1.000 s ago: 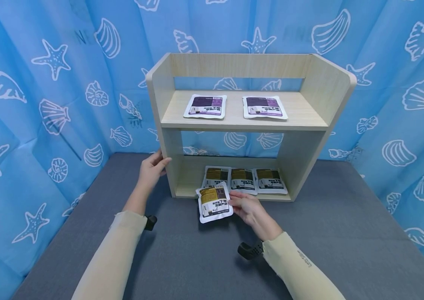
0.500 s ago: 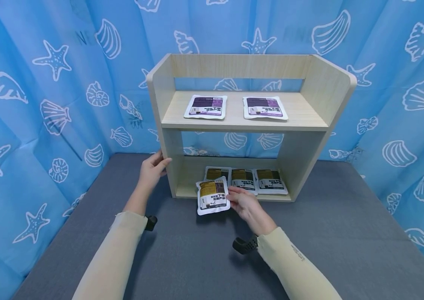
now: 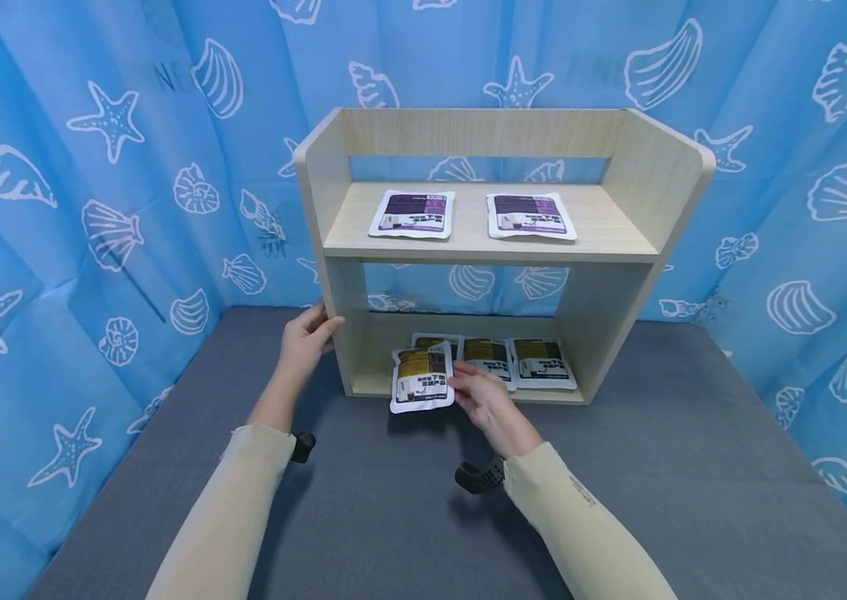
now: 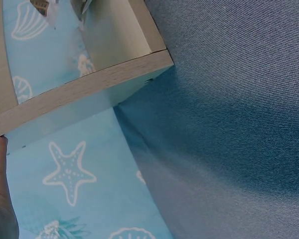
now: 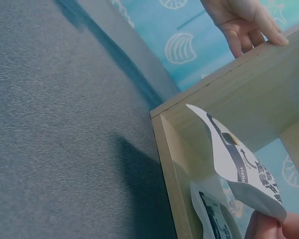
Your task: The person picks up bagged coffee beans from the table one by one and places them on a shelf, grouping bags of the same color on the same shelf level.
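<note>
My right hand (image 3: 489, 403) pinches the right edge of a white pouch (image 3: 422, 377) with a gold and black label, in front of the lower shelf's left part. In the right wrist view the held pouch (image 5: 241, 164) tilts over the shelf's front edge, thumb and finger at its corner. Three matching pouches lie in a row on the lower shelf; the left one (image 3: 431, 338) is partly hidden behind the held pouch. My left hand (image 3: 303, 343) grips the left side panel of the wooden shelf (image 3: 494, 247), thumb at the front edge, other fingers along the outer side.
Two purple-labelled pouches, a left one (image 3: 412, 214) and a right one (image 3: 531, 216), lie apart on the upper shelf. The shelf unit stands on a dark grey cloth-covered table (image 3: 378, 517). A blue shell-print curtain (image 3: 191, 133) hangs behind and at both sides.
My right hand has carried the held pouch away from me, up and slightly left in the head view, toward the lower shelf, and the pouch has turned straighter. My left hand has stayed put.
</note>
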### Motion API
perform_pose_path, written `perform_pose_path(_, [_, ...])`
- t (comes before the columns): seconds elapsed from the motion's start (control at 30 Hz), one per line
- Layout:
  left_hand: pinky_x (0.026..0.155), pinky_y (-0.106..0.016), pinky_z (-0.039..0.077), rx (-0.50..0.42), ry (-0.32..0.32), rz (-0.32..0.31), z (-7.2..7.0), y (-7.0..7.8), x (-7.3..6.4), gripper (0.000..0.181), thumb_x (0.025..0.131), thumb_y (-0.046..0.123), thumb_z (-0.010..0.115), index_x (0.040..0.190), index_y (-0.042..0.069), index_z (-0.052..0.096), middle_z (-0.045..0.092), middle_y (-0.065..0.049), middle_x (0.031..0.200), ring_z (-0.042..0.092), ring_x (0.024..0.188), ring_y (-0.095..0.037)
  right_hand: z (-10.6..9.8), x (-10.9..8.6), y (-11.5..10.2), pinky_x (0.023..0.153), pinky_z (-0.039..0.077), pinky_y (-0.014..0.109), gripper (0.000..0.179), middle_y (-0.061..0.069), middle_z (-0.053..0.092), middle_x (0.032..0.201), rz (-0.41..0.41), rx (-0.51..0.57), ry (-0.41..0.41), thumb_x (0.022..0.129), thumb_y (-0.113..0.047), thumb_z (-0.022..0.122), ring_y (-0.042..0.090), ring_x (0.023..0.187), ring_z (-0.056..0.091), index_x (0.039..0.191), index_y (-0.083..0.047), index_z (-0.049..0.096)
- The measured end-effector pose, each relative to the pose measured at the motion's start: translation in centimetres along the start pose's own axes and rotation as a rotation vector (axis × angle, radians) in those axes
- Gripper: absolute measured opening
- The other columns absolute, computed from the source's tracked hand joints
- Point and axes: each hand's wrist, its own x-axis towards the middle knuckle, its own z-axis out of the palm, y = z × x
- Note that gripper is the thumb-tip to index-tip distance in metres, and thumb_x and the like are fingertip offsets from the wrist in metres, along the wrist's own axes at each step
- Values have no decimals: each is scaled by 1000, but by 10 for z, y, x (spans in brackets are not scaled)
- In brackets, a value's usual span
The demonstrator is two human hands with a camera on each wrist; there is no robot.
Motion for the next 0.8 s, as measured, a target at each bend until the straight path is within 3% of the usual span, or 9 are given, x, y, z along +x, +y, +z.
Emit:
perform_pose_path(0.13, [99,-52,43,-1,2,-5,0,1,0,51,101,15,54,149,8,38,43,-22,145,45,130,-37,4,2,-1,62,51,21,45,22,54,131,-7,24,2,89,15,56,21,94,56,133,3,54])
perform_pose_path(0.57, [100,-52,43,-3,-2,-9,0,1,-1,51,102,15,53,149,7,37,43,-22,145,45,130,-37,14,8,1,64,49,20,47,21,51,132,-24,23,-36,91,14,54,21,97,53,136,2,51])
perform_pose_path(0.8, [99,-53,43,-21,-2,0,-2,-15,9,52,101,18,55,149,11,38,44,-20,145,45,130,-36,23,17,6,68,47,22,45,20,50,133,-55,-10,-27,92,12,53,21,96,50,136,4,51])
